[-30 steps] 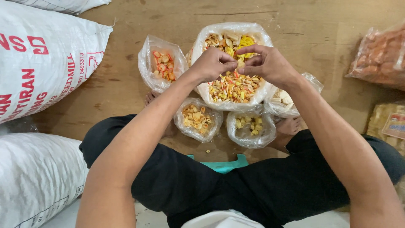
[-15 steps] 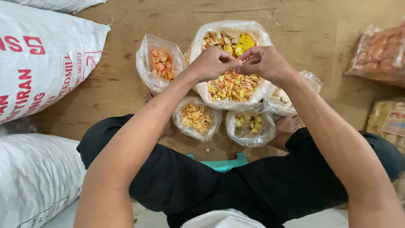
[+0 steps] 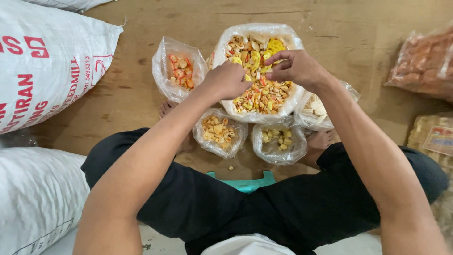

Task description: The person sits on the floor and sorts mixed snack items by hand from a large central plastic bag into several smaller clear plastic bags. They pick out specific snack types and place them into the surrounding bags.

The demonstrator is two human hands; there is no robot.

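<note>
A: What takes up the most room?

B: Two white woven sacks on the wooden floor (image 3: 118, 99): one printed sack (image 3: 47, 66) at the left edge, a plain sack (image 3: 33, 198) in the near left corner. A bag of orange crackers (image 3: 424, 61) lies at the right edge.

A: And in the middle?

B: The big clear bag of mixed snacks (image 3: 257, 94), mouth open, toward the far edge. Four small bags sit around it: one of red-orange pieces (image 3: 179, 71) to its left, one of tan pieces (image 3: 218, 132) and one of pale yellow pieces (image 3: 279, 140) on its near side, one of whitish pieces (image 3: 317, 109) to its right.

A: The hands?

B: Both over the big bag. The left hand (image 3: 226, 81) is curled shut; what it holds I cannot tell. The right hand (image 3: 297, 70) has its fingers bent and pinched together, fingertips among the snacks; whether it grips any is unclear.
</note>
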